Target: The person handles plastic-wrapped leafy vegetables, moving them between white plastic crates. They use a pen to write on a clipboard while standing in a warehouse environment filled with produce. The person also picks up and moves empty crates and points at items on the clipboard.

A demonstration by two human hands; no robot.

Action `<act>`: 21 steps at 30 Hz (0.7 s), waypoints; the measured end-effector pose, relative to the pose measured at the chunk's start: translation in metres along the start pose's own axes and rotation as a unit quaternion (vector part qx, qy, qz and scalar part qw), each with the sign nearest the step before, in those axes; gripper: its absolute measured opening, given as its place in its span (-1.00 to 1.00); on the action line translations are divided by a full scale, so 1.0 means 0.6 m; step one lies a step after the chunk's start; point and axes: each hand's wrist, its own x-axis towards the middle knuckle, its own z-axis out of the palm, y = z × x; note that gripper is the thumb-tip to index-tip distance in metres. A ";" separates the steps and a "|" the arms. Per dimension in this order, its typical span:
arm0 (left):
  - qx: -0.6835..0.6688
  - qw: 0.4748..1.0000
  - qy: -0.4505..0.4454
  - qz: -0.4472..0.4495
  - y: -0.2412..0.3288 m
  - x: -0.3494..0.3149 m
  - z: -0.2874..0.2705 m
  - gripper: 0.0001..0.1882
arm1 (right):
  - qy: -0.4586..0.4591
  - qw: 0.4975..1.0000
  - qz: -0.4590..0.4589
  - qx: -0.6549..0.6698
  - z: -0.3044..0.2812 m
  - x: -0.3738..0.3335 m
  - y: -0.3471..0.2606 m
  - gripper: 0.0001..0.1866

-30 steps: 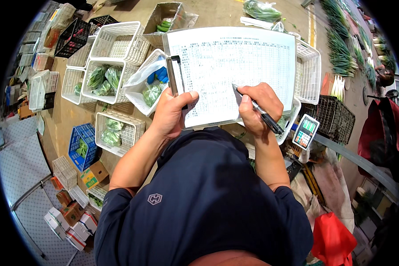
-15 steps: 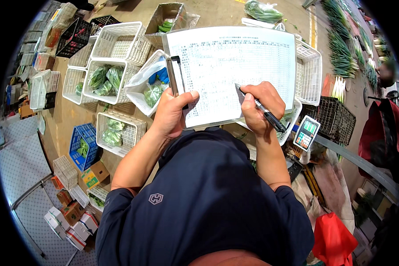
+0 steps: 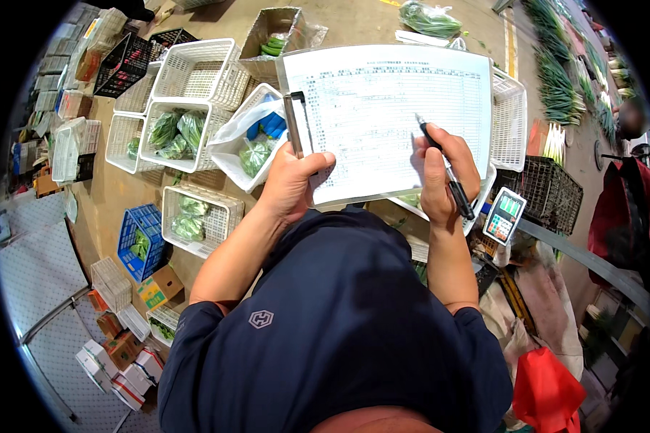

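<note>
A clipboard (image 3: 294, 127) with a white printed table sheet (image 3: 383, 101) is held up in front of my chest. My left hand (image 3: 289, 184) grips its lower left edge, thumb on the paper near the metal clip. My right hand (image 3: 444, 173) holds a black pen (image 3: 448, 173) with its tip resting on the right half of the sheet. Both forearms rise from my dark blue shirt (image 3: 339, 325).
White plastic baskets (image 3: 195, 72) with bagged green vegetables (image 3: 177, 130) stand on the floor at left, with a blue crate (image 3: 141, 238) and a cardboard box (image 3: 274, 29). A black crate (image 3: 549, 191) and a small scale (image 3: 504, 215) sit right. Green onions (image 3: 556, 79) lie at the far right.
My right hand has lifted the pen tip up and leftward across the sheet. My left hand keeps its grip on the clipboard.
</note>
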 end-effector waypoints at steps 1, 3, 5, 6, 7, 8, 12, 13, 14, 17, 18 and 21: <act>-0.001 1.000 -0.001 -0.001 0.002 0.000 -0.005 -0.49 | -0.003 1.000 -0.007 0.003 0.007 0.000 -0.006 -0.76; 0.002 1.000 -0.010 -0.006 0.013 0.000 -0.017 -0.49 | -0.023 0.995 -0.081 -0.045 0.016 -0.008 -0.005 -0.71; 0.010 1.000 -0.026 -0.014 0.030 0.001 -0.034 -0.50 | -0.022 0.995 -0.089 -0.049 0.037 -0.025 -0.013 -0.71; 0.004 0.999 -0.037 -0.005 0.031 0.003 -0.040 -0.51 | -0.029 0.994 -0.084 -0.060 0.043 -0.034 -0.013 -0.75; 0.004 0.999 -0.041 -0.008 0.035 0.001 -0.048 -0.51 | -0.029 0.993 -0.092 -0.066 0.052 -0.040 -0.017 -0.76; 0.005 0.999 -0.044 -0.010 0.040 -0.001 -0.057 -0.51 | -0.029 0.992 -0.099 -0.071 0.062 -0.046 -0.023 -0.78; 0.010 0.998 -0.056 -0.014 0.061 -0.007 -0.090 -0.52 | -0.059 0.982 -0.125 -0.130 0.097 -0.058 -0.055 -0.80; 0.008 0.998 -0.057 -0.016 0.066 -0.009 -0.099 -0.52 | -0.069 0.978 -0.130 -0.147 0.106 -0.061 -0.060 -0.79; 0.006 0.998 -0.058 -0.018 0.071 -0.011 -0.110 -0.52 | -0.065 0.978 -0.131 -0.145 0.117 -0.065 -0.063 -0.79; -0.002 0.997 -0.067 -0.024 0.078 -0.014 -0.136 -0.54 | -0.067 0.973 -0.145 -0.167 0.139 -0.076 -0.070 -0.78; 0.003 0.997 -0.070 -0.026 0.082 -0.013 -0.144 -0.54 | -0.064 0.973 -0.141 -0.171 0.147 -0.076 -0.076 -0.76; 0.013 0.997 -0.073 -0.017 0.090 -0.013 -0.151 -0.55 | -0.032 0.971 -0.135 -0.193 0.165 -0.086 -0.088 -0.67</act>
